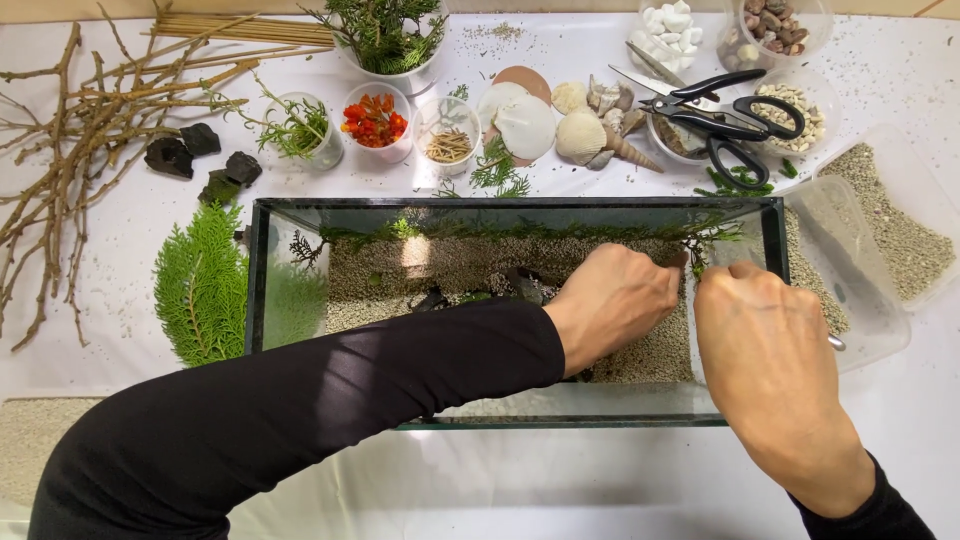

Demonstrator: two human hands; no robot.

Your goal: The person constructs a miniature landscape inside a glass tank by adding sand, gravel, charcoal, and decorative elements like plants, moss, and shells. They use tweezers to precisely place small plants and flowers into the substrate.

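A rectangular glass tank stands on a white table, its floor covered with grey-tan gravel. Green sprigs run along its back wall. My left hand, in a black sleeve, reaches across the tank and pinches a small green plant sprig at the right end. My right hand is beside it, fingers closed over something; a bit of metal pokes out at the far side, the tool itself hidden. A few dark stones lie in the gravel near my left wrist.
Behind the tank are bare branches, black rocks, a fern frond, cups of plants, orange bits and sticks, seashells, black scissors, bowls of pebbles. A clear tub of gravel with its lid stands to the right.
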